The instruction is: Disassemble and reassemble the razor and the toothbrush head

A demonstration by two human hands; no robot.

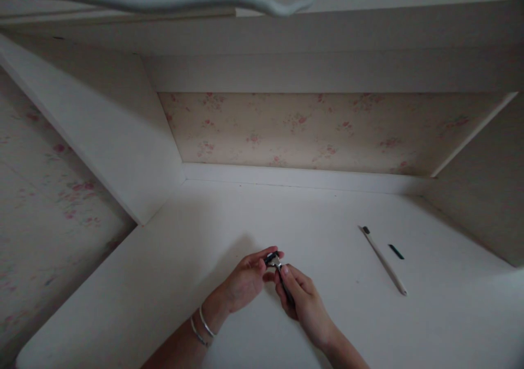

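Note:
Over the white desktop, my two hands meet at a razor [277, 262] with a dark handle, a silvery neck and a dark head. The handle lies in the closed fingers of my right hand [301, 298]. My left hand [245, 283] pinches the razor's head between thumb and fingers; part of the head is hidden there. To the right, apart from both hands, rest a slim white stick with a dark tip [385, 261], much like a toothbrush, and a short dark green strip [396, 251].
The white desktop [180, 238] is bounded by a left side panel [102, 123], a right side panel [487, 194] and a flowered back wall [262, 134]. A shelf [347, 25] overhangs it. A pale cable [164, 2] crosses the top left.

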